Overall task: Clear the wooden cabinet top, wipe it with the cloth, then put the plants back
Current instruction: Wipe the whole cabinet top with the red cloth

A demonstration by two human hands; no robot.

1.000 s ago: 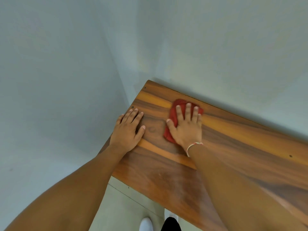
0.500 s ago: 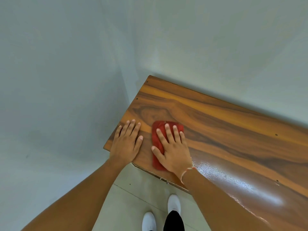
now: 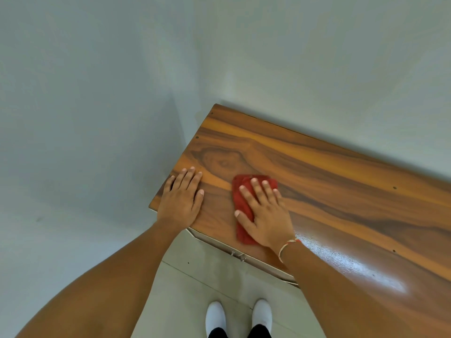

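The wooden cabinet top (image 3: pixel 317 176) runs from the room corner toward the right, with nothing standing on the part in view. A folded red cloth (image 3: pixel 240 206) lies near its left front edge. My right hand (image 3: pixel 264 213) presses flat on the cloth, fingers straight and spread. My left hand (image 3: pixel 181 198) rests flat on the bare wood at the left end, a short gap left of the cloth. No plants are in view.
Pale walls (image 3: pixel 122 93) meet in a corner right behind the cabinet's left end. Below the front edge lies a light tiled floor (image 3: pixel 195 289) with my white shoes (image 3: pixel 216 318). A bright glare patch (image 3: pixel 366 276) sits on the wood at the right.
My right hand slid the cloth from the back of the top toward the front edge, then a little to the right. My left hand stayed flat at the left end.
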